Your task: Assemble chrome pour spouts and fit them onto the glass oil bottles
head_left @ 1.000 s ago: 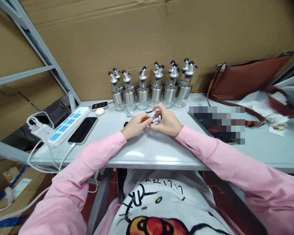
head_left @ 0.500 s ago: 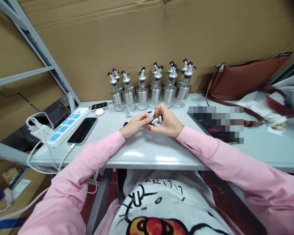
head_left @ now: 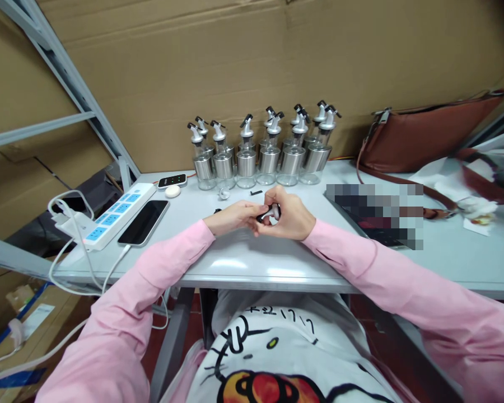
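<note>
Both my hands meet over the middle of the grey table (head_left: 243,263). My right hand (head_left: 289,215) is closed around a small silver pourer cap (head_left: 269,212) with a black tip. My left hand (head_left: 233,217) pinches the same cap from the left with fingertips pressed together. Behind my hands stands a row of several glass-and-steel oil bottles (head_left: 262,151) with pourer tops. A small loose white-and-silver part (head_left: 223,193) and a short black piece (head_left: 256,192) lie on the table between bottles and hands.
A white power strip with blue sockets (head_left: 109,215) and a black phone (head_left: 143,222) lie at left with white cables. A small black device (head_left: 172,180) and white oval object (head_left: 172,191) sit near the bottles. A brown bag (head_left: 420,137) rests at right; cardboard stands behind.
My hands have drawn a little closer together and lower, with the cap turned slightly between the fingers. Everything else stays put.
</note>
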### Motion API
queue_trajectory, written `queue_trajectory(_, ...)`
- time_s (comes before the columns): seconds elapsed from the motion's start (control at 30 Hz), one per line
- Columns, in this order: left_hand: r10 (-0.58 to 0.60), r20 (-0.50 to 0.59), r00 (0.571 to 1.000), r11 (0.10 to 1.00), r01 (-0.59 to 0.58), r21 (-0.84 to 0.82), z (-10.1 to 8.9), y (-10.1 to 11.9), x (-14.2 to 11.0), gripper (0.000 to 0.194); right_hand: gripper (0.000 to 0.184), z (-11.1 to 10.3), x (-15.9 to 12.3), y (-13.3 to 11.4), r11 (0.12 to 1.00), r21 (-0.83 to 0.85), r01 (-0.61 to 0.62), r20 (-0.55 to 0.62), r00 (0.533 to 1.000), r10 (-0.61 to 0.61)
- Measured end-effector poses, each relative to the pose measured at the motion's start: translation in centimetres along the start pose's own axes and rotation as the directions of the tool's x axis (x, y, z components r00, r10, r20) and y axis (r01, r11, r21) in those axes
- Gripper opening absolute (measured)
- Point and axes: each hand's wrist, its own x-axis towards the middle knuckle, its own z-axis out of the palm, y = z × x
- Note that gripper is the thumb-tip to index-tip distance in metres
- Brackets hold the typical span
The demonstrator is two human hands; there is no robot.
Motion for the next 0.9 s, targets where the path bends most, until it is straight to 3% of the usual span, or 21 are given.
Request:
queue_trajectory(0.1, 0.15, -0.109, 0.983, 0.97, -0.125, 0.208, 0.12, 0.11, -0.18, 0.047, 0.039, -0.18, 0.25, -0.05, 0.999, -0.042, 0.008, -0.024, 1.0, -0.009)
queue_trajectory(0.23, 0.448, -0.233, 0.863, 0.783, -0.253, 0.568, 0.24, 0.24, -0.5, 0.034, 0.039, -0.36, 0.37, -0.03, 0.998, -0.066, 0.01, -0.034, 0.999, -0.012)
queue_trajectory(0.37, 0.533, -0.183, 0.826, 0.648, -0.26, 0.716, 0.43, 0.48, -0.73, 0.023, 0.04, -0.36, 0.3, -0.01, 0.998, -0.064, 0.012, -0.009, 1.0, -0.013)
queue_trajectory(0.53, 0.591, -0.179, 0.786, 0.573, -0.253, 0.78, 0.77, 0.47, -0.8, 0.015, 0.041, -0.24, 0.32, -0.01, 0.998, -0.062, 0.014, 0.011, 1.0, -0.014)
queue_trajectory(0.7, 0.594, -0.252, 0.764, 0.644, -0.263, 0.719, 0.86, 0.07, -0.6, 0.012, 0.04, -0.17, 0.4, -0.03, 0.997, -0.076, 0.013, -0.01, 1.0, -0.014)
queue_trajectory(0.9, 0.461, -0.317, 0.829, 0.829, -0.275, 0.487, 0.85, -0.17, -0.29, 0.02, 0.041, -0.27, 0.39, 0.03, 0.998, -0.063, 0.002, -0.023, 1.0, -0.003)
